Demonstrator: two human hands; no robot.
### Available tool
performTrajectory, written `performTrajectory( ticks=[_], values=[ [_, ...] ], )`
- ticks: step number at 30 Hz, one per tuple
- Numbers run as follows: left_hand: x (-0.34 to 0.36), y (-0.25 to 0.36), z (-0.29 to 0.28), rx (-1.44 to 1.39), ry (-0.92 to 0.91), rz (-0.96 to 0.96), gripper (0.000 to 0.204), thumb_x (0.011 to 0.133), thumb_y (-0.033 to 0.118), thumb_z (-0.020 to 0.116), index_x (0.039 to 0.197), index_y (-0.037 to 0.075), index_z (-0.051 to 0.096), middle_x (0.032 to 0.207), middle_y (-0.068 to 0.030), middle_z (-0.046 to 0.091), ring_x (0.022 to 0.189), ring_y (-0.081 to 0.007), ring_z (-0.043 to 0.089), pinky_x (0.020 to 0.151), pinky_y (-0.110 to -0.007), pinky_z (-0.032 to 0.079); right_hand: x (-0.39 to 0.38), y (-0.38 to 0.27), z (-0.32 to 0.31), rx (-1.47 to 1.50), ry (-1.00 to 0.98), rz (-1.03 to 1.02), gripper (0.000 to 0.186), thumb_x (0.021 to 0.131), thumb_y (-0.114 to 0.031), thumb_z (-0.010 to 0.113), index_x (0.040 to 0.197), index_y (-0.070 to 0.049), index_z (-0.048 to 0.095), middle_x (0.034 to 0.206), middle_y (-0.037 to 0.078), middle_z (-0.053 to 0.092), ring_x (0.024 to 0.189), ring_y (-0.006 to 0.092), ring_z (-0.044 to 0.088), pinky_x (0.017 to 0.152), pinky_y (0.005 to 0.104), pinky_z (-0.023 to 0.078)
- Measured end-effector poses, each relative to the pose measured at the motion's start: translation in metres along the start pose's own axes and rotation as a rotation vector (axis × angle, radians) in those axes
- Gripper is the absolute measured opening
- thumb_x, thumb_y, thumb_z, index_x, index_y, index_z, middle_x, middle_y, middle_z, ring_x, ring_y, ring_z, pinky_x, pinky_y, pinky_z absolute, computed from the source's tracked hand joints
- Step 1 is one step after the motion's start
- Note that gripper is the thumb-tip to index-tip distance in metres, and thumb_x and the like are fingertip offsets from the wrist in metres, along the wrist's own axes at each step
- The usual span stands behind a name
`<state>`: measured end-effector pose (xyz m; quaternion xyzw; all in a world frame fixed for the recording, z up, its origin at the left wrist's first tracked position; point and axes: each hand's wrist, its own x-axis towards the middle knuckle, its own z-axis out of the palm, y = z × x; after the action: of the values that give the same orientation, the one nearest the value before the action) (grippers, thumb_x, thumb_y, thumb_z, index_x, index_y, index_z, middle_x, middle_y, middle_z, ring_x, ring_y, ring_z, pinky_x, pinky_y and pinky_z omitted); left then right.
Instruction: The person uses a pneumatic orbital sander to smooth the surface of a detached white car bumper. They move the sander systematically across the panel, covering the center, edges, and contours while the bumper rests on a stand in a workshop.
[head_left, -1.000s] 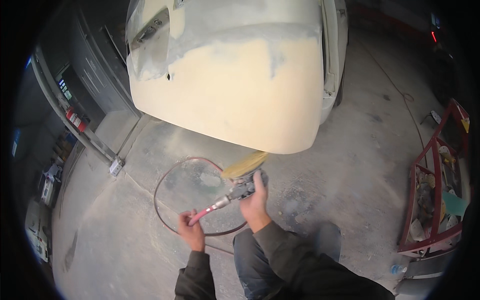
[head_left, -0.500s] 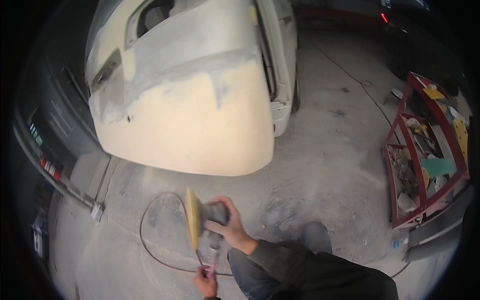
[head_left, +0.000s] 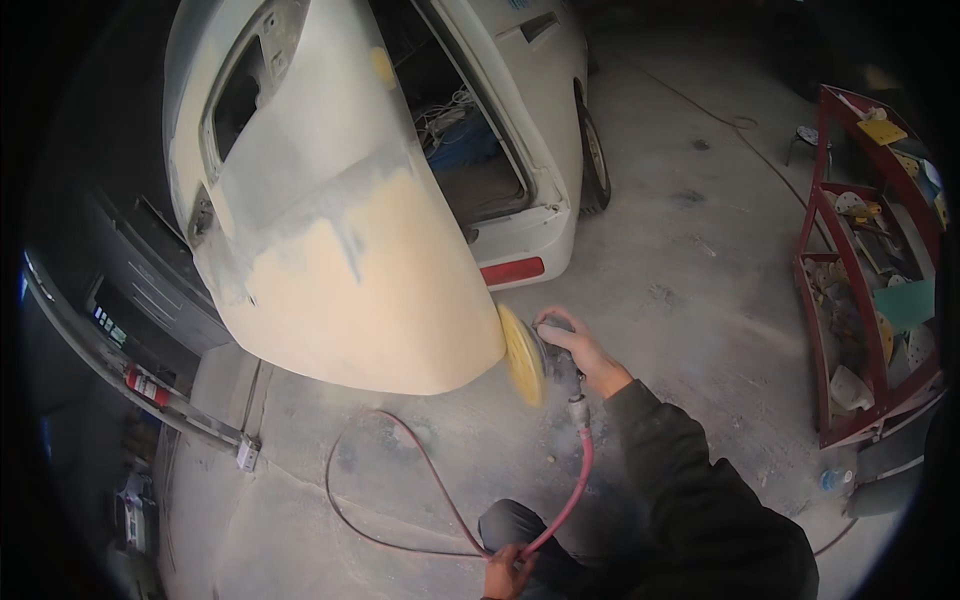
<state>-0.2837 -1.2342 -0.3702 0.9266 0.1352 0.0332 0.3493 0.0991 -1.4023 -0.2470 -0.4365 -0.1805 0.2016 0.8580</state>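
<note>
My right hand (head_left: 590,358) is wrapped round the dark body of an air sander (head_left: 561,372). The sander's round yellow pad (head_left: 522,360) faces left, edge-on to the lower right corner of a raised car tailgate (head_left: 370,310); whether they touch I cannot tell. Cream and grey patches cover the tailgate's matt surface. From a metal fitting under the sander a pinkish-red air hose (head_left: 585,458) curves down to my left hand (head_left: 508,573), whose fingers are closed on it near my knee.
Behind the tailgate stands a pale car body (head_left: 540,190) with a red lamp. At right, a red metal rack (head_left: 828,330) holds sanding discs and tools. The hose loops across the dusty concrete floor (head_left: 290,480). A rail with a red cylinder (head_left: 147,387) runs along the left.
My right hand has carried the sander right and up to the tailgate's corner. My left hand, on the hose, has shifted right. The view has turned, showing more of the car's open rear.
</note>
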Motion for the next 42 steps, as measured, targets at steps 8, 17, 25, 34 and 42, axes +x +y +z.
performTrajectory(
  ticks=[8, 17, 25, 34, 42],
  values=[
    [0.019, 0.058, 0.011, -0.100, -0.066, 0.003, 0.033, 0.095, 0.022, 0.078, 0.119, 0.004, 0.067, 0.081, -0.0092, 0.069, 0.063, -0.0185, 0.059, 0.060, -0.036, 0.050, 0.063, -0.085, 0.015, -0.248, -0.169, -0.154, 0.024, 0.098, -0.029, 0.072, 0.109, -0.010, 0.061, 0.098, -0.001, 0.060, 0.085, 0.0088, 0.060, 0.067, 0.0263, 0.051],
    [0.038, 0.111, -0.031, -0.199, 0.023, 0.053, 0.033, 0.094, 0.023, 0.079, 0.119, 0.004, 0.068, 0.083, -0.0095, 0.068, 0.072, -0.0208, 0.062, 0.067, -0.037, 0.052, 0.108, -0.199, 0.059, -0.159, -0.218, -0.187, 0.029, 0.097, -0.034, 0.073, 0.108, -0.010, 0.061, 0.093, 0.002, 0.063, 0.075, 0.0111, 0.062, 0.061, 0.0291, 0.053],
    [0.031, 0.098, -0.030, -0.123, -0.064, -0.037, 0.029, 0.098, 0.026, 0.075, 0.114, 0.002, 0.071, 0.076, -0.0082, 0.066, 0.068, -0.0166, 0.059, 0.064, -0.035, 0.049, 0.085, -0.145, 0.037, -0.478, -0.133, -0.419, 0.031, 0.094, -0.027, 0.078, 0.111, -0.010, 0.058, 0.089, 0.000, 0.061, 0.072, 0.0086, 0.060, 0.062, 0.0269, 0.049],
    [0.044, 0.106, -0.012, -0.413, 0.077, -0.101, 0.040, 0.103, 0.031, 0.070, 0.125, -0.002, 0.070, 0.074, -0.0018, 0.061, 0.069, -0.0094, 0.054, 0.060, -0.032, 0.047, 0.031, -0.110, 0.073, -0.803, 0.157, -0.661, 0.063, 0.079, -0.031, 0.086, 0.124, -0.007, 0.049, 0.122, 0.019, 0.059, 0.105, 0.0394, 0.065, 0.093, 0.0461, 0.052],
    [0.055, 0.132, -0.050, -0.249, 0.084, 0.065, 0.035, 0.099, 0.023, 0.074, 0.125, 0.001, 0.067, 0.075, -0.0043, 0.056, 0.069, -0.0133, 0.052, 0.061, -0.031, 0.046, 0.058, -0.177, 0.102, -0.845, 0.124, -0.703, 0.059, 0.080, -0.030, 0.087, 0.120, -0.004, 0.051, 0.108, 0.017, 0.064, 0.100, 0.0309, 0.066, 0.089, 0.0419, 0.052]
  ],
)
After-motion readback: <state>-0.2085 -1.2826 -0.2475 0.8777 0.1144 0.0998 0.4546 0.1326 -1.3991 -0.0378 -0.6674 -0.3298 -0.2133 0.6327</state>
